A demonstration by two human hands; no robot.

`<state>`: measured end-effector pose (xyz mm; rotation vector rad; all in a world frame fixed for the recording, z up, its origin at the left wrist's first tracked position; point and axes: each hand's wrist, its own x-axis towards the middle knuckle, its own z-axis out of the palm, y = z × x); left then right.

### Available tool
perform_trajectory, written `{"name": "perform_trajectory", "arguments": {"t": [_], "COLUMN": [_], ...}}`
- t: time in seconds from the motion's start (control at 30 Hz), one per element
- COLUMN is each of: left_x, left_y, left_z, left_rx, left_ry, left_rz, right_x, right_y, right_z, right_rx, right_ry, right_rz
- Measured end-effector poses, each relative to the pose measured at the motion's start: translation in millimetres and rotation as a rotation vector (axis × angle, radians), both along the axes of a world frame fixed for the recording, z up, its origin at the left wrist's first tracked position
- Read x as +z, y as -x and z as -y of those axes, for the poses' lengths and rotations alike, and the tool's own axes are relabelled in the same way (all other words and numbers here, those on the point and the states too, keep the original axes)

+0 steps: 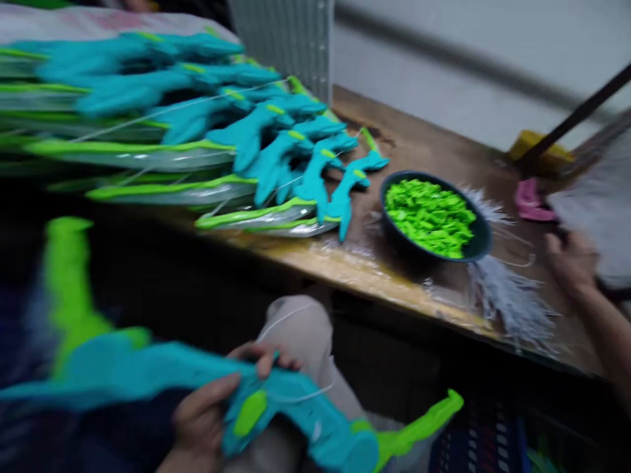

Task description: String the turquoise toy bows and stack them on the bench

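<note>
a red print (116,22) on the white sheet (44,25) is too blurred for reading. the smooth turquoise bow (298,394), with curved lime ends, is over the knee (298,322); the left hand (202,414) has its fingers closed around it. the right hand (574,263) is near a pink piece (532,200); its fingers i cannot tell. one round bowl (484,240) contains lime pieces (428,217).

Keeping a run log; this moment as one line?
left hand: holds turquoise bow | bowl: green pieces, on bench | other bows: on bench
</note>
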<state>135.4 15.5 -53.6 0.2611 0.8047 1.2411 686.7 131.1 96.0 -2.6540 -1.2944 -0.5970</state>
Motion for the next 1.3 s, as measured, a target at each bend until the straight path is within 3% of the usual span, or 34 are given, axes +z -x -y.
{"name": "perform_trajectory", "arguments": {"t": [0.07, 0.1, 0.13, 0.2, 0.23, 0.33, 0.4, 0.47, 0.53, 0.63, 0.83, 0.97, 1.07, 1.17, 1.23, 1.3], "left_x": [8.7, 10.5, 11.2, 11.9, 12.4, 13.6, 12.4, 8.7, 4.4, 0.5, -0.1, 1.5, 5.6, 13.2, 19.9, 27.2], "left_y": [-4.5, -6.9, -9.1, -12.2, -13.0, -12.5, -11.2, -10.0, -8.7, -4.4, 12.7, 19.9, 23.7, 33.8, 46.0, 60.4], "left_z": [1.3, 0.6, 0.4, 3.2, 6.1, 15.6, 19.9, 23.0, 26.6, 34.5, 53.3, 62.3, 65.7, 65.1, 62.1, 57.3], "left_rx": [-0.100, -0.143, -0.176, -0.222, -0.247, -0.334, -0.360, -0.343, -0.320, -0.295, -0.184, -0.097, -0.050, 0.037, 0.138, 0.258], "left_ry": [-0.095, -0.141, -0.187, -0.271, -0.301, -0.332, -0.341, -0.359, -0.356, -0.312, -0.258, -0.216, -0.192, -0.166, -0.138, -0.109], "left_rz": [0.049, 0.069, 0.082, 0.087, 0.078, 0.048, 0.062, 0.098, 0.129, 0.134, 0.057, 0.005, -0.025, -0.096, -0.149, -0.207], "right_x": [-13.5, -21.3, -29.3, -46.1, -55.2, -82.3, -96.2, -103.6, -104.0, -96.2, -87.1, -82.2, -63.7, -33.6, -13.3, 1.5], "right_y": [61.8, 98.4, 137.3, 216.2, 253.0, 338.1, 371.7, 392.6, 406.4, 418.0, 414.0, 407.8, 407.5, 394.8, 369.8, 331.5], "right_z": [9.0, 21.8, 38.1, 71.7, 84.2, 95.2, 87.2, 75.0, 61.7, 40.6, -6.8, -25.8, -19.0, 7.9, 35.5, 68.3], "right_rx": [0.222, 0.505, 0.779, 1.157, 1.224, 1.204, 1.027, 0.781, 0.581, 0.458, 0.459, 0.528, 0.616, 0.710, 0.814, 0.918], "right_ry": [-0.111, -0.258, -0.289, 0.024, 0.190, 0.454, 0.448, 0.321, 0.167, 0.007, -0.405, -0.467, -0.421, -0.382, -0.452, -0.616], "right_rz": [-0.048, -0.180, -0.368, -0.816, -1.032, -1.544, -1.844, -2.125, -2.311, -2.379, -2.254, -2.205, -2.165, -2.063, -1.867, -1.480]}}
